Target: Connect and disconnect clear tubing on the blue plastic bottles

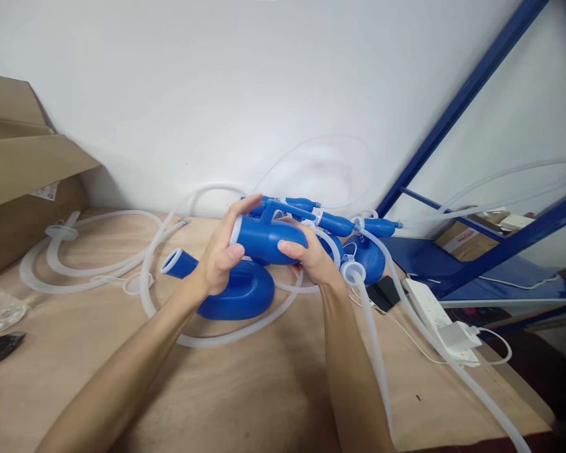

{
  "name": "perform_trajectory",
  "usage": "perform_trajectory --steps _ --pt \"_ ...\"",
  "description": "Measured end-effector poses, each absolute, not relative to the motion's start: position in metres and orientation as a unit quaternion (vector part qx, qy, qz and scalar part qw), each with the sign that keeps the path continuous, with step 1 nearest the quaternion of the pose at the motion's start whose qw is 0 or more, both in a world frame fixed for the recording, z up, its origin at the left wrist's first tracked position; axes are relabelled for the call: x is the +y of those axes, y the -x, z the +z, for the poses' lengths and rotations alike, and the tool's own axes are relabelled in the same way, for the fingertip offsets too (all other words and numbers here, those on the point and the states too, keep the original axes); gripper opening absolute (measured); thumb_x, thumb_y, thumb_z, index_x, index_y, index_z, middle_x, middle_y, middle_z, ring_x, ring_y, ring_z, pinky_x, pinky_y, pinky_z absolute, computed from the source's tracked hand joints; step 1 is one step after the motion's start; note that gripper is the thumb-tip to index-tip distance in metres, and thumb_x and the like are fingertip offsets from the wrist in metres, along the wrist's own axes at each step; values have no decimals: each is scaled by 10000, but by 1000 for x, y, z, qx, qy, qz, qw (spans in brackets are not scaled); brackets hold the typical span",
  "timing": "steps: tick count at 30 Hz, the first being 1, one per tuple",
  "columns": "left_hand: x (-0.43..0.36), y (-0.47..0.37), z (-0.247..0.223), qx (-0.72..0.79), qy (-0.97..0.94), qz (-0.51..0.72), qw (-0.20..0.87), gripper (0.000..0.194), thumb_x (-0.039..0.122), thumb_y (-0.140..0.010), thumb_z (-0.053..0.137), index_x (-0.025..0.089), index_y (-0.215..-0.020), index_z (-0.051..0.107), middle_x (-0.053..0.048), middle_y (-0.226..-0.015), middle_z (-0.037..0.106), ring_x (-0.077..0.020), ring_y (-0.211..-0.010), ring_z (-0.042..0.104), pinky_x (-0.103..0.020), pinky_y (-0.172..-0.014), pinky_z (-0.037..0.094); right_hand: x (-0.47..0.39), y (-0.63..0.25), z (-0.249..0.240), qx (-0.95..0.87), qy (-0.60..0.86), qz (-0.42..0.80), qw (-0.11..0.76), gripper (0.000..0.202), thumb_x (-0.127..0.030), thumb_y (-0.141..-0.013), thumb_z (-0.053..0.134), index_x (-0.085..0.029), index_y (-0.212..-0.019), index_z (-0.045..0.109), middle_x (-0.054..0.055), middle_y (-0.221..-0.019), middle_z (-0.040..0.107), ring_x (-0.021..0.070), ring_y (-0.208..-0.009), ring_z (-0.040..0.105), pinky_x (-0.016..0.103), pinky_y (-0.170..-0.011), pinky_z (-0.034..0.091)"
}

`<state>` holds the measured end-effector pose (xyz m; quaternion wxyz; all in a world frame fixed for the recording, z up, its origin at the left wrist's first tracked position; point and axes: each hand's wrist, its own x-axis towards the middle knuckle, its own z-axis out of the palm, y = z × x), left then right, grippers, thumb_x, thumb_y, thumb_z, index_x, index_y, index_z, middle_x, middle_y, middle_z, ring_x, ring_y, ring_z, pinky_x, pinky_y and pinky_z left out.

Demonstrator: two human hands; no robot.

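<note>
1. Both hands hold a blue container point(264, 240) near the middle of the frame, lifted above the table point(273, 384). Its smooth, plastic-looking body is rounded at the right end and has a pale rim point(236, 231) at the left; a slim blue handle point(290, 208) runs along the top.
2. The left hand point(221, 255) cups the rim end, its fingers fairly straight and reaching up, its thumb against the near side.
3. The right hand point(314, 255) wraps the rounded end, thumb laid across the near side, the other fingers mostly hidden behind. Both forearms come up from the bottom of the frame and converge.
4. Just below the held piece, a glossy blue bottle point(245, 296) lies on the table, oval and dented in the middle, with a flared spout point(177, 263) pointing left.
5. Bendy, translucent whitish tubing point(226, 340) loops across the left and centre; more hose point(462, 371) runs to the lower right.
6. Tapered blue bulbs point(336, 224) sit behind and right of the hands.
7. The table has a pale, faintly grained wood-like surface. A brown cardboard box point(38, 170) stands at upper left, a white power strip point(434, 308) lies at right, and a blue metal rack point(462, 107) fills the right side.
</note>
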<state>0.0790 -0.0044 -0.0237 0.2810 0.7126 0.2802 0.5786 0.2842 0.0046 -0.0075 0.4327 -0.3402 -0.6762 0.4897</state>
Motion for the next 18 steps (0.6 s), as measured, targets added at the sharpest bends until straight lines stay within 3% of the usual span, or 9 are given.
perform_trajectory --steps 3,5,8,12,16,18 --pt "2 -71 -20 274 -741 538 292 829 770 -942 448 272 -1604 425 -115 -1557 553 -371 -1402 550 -517 -1175 458 6 -285 -8 -699 356 431 445 665 -626 -746 790 -247 -1275 651 42 -1039 727 172 -604 648 318 -467 535" --pt "0 -63 -11 334 -751 509 257 751 717 -1012 375 247 -1591 459 -118 -1550 564 -347 -1438 522 -509 -1231 395 5 -286 -7 -730 363 350 460 698 -604 -747 826 -273 -1332 638 59 -1223 716 271 -916 739 422 -743 651" --pt "-6 -42 8 409 -762 472 173 645 679 -1028 396 229 -1409 656 -95 -1511 608 -344 -1423 526 -479 -1229 399 1 -288 -4 -768 380 233 460 747 -526 -739 887 -302 -1396 613 52 -1413 659 335 -1274 655 518 -1093 556" --pt "2 13 19 577 -711 390 96 634 707 -964 436 190 -1099 777 -79 -1145 779 -359 -1114 678 -457 -1021 540 6 -285 -8 -752 373 236 490 717 -538 -797 846 -309 -1432 605 40 -1456 652 331 -1377 596 511 -1182 489" --pt "40 92 -15 726 -648 198 114 564 612 -943 430 168 -1068 754 -106 -1090 785 -315 -1016 703 -401 -923 550 20 -267 -26 -711 394 306 496 731 -554 -830 809 -280 -1472 593 65 -1399 695 314 -1366 613 483 -1213 455" --pt "58 127 -43 740 -640 177 109 480 559 -862 529 131 -938 734 -148 -964 779 -323 -911 697 -418 -836 559 25 -253 -38 -690 414 332 491 760 -542 -821 817 -264 -1488 579 75 -1372 711 308 -1322 648 477 -1197 469"
